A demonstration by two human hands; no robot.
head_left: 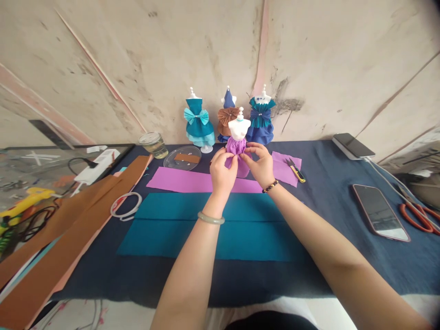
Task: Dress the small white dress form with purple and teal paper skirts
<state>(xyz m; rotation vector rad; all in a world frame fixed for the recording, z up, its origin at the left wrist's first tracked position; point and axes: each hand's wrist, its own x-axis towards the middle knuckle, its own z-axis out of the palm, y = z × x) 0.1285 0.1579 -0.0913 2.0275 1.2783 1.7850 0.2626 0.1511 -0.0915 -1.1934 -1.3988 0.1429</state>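
Beyond the teal fabric [254, 238] on the dark tablecloth [330, 256], the person's left hand [224, 172] and right hand [261, 162] are pinching the front of a gathered purple skirt [236, 145], thumbs and forefingers narrowed on the cloth, while the small white mannequin [239, 128] wearing it is rising upright between them. Behind it, 3 dressed mannequins [228, 114] are standing in a row near the wall [137, 59], and a clear dish [167, 161] is lying to their left. Right of the hands, yellow-handled snips [297, 173] are resting on a purple piece [279, 169].
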